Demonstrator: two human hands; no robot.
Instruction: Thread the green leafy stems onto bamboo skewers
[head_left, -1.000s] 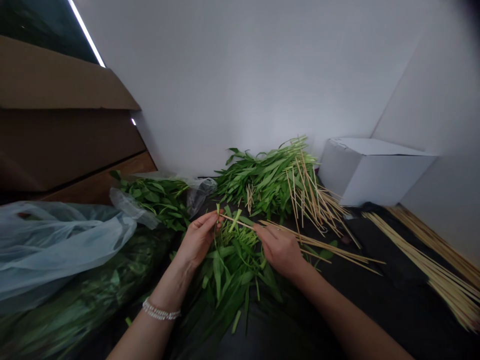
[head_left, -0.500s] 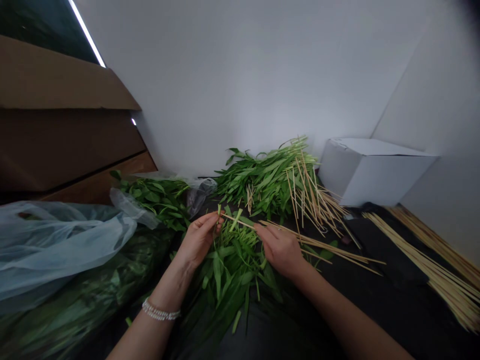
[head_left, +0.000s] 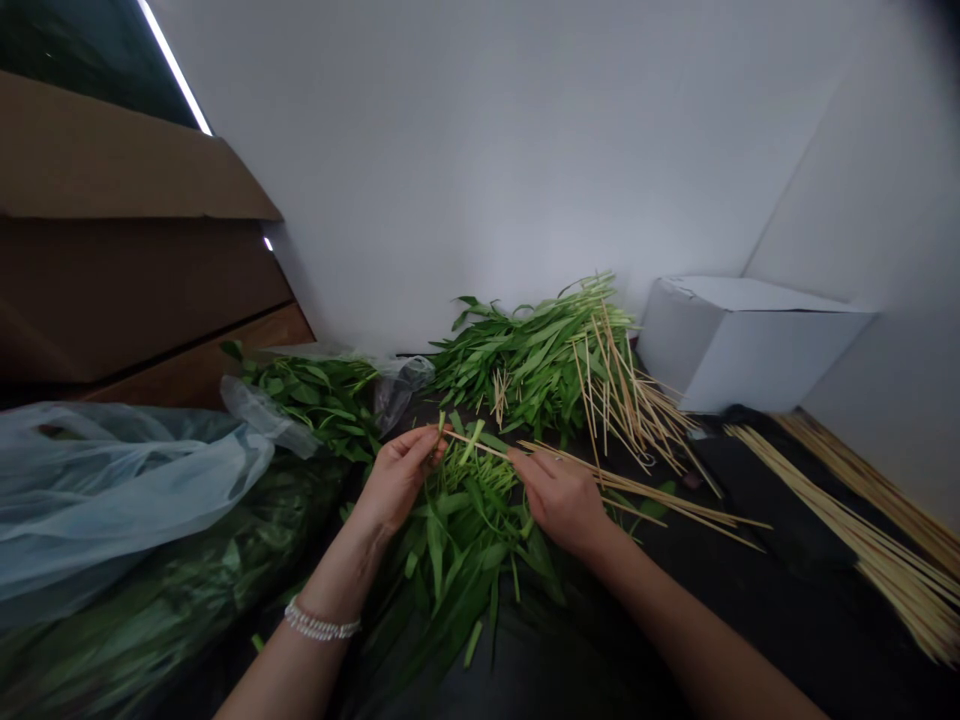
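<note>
My left hand [head_left: 396, 480] pinches a green stem at the top of a loose heap of leafy greens [head_left: 457, 530] on the dark surface. My right hand [head_left: 561, 497] is closed round a thin bamboo skewer [head_left: 480, 447], whose tip points left toward my left fingers. Both hands sit over the heap, a hand's width apart. A beaded bracelet [head_left: 319, 625] circles my left wrist.
Behind lies a bigger pile of greens [head_left: 525, 360] with loose skewers [head_left: 630, 400] across it. A long skewer bundle [head_left: 862, 540] runs along the right. A white box [head_left: 742, 345] stands at the back right, plastic bags of greens [head_left: 112, 500] and cardboard [head_left: 112, 250] at the left.
My left hand has shifted very slightly along the stem near the skewer tip; otherwise nothing has visibly moved.
</note>
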